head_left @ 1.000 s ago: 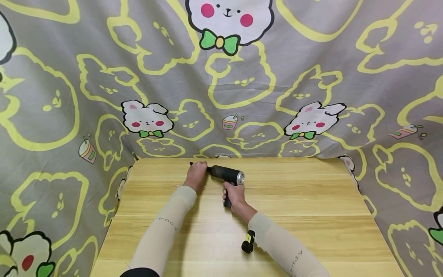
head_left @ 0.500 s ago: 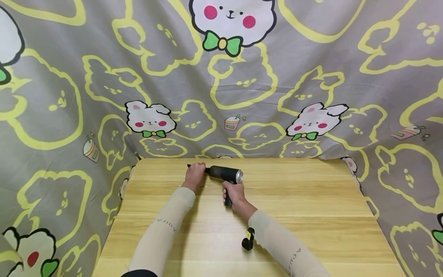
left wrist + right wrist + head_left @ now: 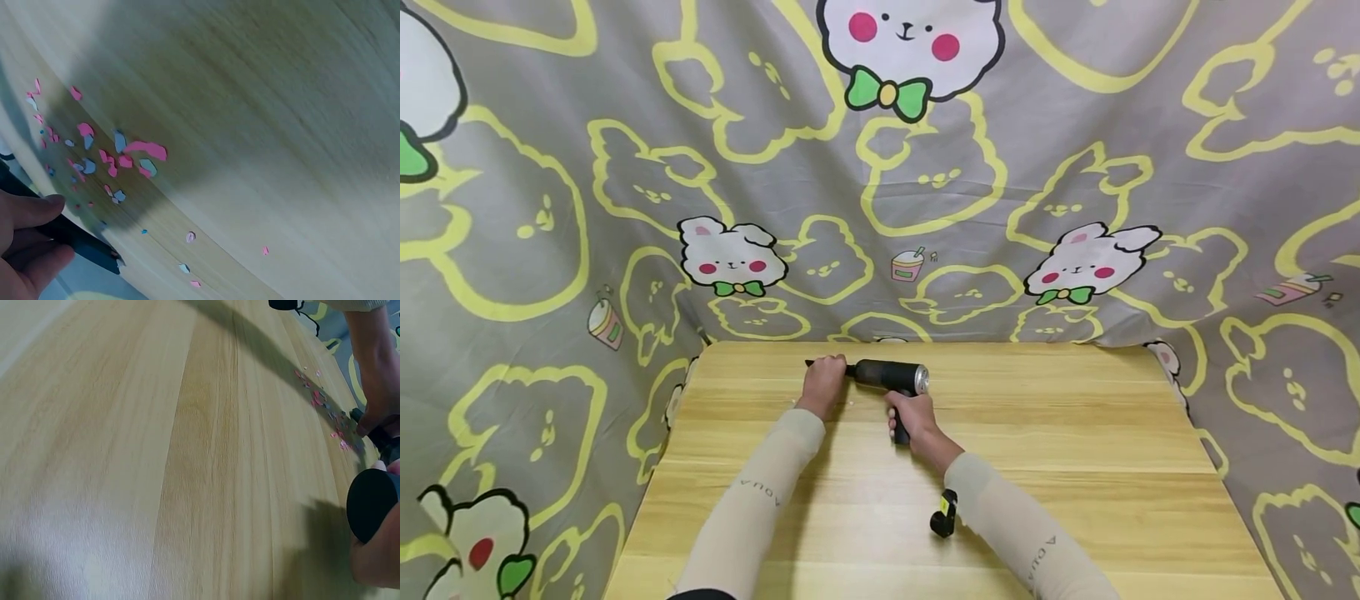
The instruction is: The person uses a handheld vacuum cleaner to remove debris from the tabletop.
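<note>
My right hand grips the handle of a black handheld vacuum cleaner near the table's far edge. Its silver-rimmed rear end faces right. Around the front tube, my left hand curls, with the dark tip poking out to the left. In the left wrist view, thumb and fingers hold the slim nozzle, its end close to the tabletop. Pink and blue paper scraps lie scattered beside it. In the right wrist view the same scraps show past the vacuum; most are hidden or too small in the head view.
The wooden table carries all of this. Gray patterned cloth hangs right behind its far edge and along both sides. A small black device sits at my right sleeve.
Both hands have shifted slightly left over the table with the vacuum cleaner, and it sits a little more level in the head view. The hold stays the same.
</note>
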`<action>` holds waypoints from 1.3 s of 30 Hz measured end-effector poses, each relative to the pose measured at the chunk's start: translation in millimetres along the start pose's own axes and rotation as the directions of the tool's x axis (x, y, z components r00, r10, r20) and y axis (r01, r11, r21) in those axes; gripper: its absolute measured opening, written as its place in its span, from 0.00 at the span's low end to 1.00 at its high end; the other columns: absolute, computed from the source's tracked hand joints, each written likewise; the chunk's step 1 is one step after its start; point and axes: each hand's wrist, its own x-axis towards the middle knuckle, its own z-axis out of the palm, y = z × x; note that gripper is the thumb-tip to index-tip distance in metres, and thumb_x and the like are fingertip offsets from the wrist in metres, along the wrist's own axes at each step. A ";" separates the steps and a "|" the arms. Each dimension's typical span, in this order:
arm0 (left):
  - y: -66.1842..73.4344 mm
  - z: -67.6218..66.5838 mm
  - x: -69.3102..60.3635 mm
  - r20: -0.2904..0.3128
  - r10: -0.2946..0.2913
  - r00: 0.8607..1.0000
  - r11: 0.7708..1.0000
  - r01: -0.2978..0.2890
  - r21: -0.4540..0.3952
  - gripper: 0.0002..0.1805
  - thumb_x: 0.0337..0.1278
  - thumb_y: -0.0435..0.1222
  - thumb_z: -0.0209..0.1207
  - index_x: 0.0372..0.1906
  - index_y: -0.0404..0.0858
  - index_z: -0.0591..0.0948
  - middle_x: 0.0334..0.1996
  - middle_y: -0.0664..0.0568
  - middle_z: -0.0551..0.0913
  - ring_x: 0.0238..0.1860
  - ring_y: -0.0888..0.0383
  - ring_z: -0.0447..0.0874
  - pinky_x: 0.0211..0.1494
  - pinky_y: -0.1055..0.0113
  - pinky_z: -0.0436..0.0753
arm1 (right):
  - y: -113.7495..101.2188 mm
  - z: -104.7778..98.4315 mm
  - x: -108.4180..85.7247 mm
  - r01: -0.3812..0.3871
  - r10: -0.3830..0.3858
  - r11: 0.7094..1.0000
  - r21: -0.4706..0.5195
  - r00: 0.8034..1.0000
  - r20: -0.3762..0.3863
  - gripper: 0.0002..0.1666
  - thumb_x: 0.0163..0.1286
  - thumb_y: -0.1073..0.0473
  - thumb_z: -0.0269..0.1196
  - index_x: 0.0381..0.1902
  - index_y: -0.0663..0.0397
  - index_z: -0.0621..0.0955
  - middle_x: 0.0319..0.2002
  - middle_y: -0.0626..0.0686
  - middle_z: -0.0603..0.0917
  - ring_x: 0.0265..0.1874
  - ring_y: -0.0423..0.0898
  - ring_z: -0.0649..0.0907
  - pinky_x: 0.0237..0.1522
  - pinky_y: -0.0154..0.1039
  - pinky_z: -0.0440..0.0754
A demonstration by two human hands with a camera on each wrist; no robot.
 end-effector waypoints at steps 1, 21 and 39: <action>0.9 -0.1 -0.5 -0.005 0.000 1.000 1.000 0.000 -0.001 0.05 0.60 0.20 0.65 0.36 0.30 0.86 0.28 0.39 0.89 0.28 0.45 0.91 0.26 0.59 0.91 | -0.4 -1.3 -0.4 -0.001 0.001 1.000 -0.007 1.000 0.001 0.15 0.66 0.58 0.64 0.44 0.59 0.73 0.17 0.46 0.76 0.11 0.38 0.72 0.12 0.33 0.76; 15.1 2.2 -6.2 -0.001 0.016 1.000 0.999 -0.015 0.030 0.04 0.58 0.21 0.67 0.36 0.29 0.86 0.27 0.39 0.89 0.26 0.46 0.90 0.25 0.60 0.90 | -7.1 -24.5 2.7 0.001 0.001 0.994 -0.110 1.000 0.015 0.12 0.65 0.56 0.65 0.34 0.59 0.76 0.16 0.46 0.77 0.12 0.39 0.73 0.15 0.34 0.79; 33.9 1.5 1.1 0.009 0.059 0.998 0.997 -0.060 0.048 0.05 0.61 0.21 0.65 0.33 0.31 0.87 0.26 0.42 0.89 0.26 0.48 0.91 0.26 0.63 0.91 | -23.9 -51.6 4.9 0.032 -0.026 0.985 -0.172 0.999 0.040 0.13 0.67 0.59 0.65 0.32 0.64 0.76 0.13 0.46 0.75 0.10 0.40 0.73 0.14 0.35 0.79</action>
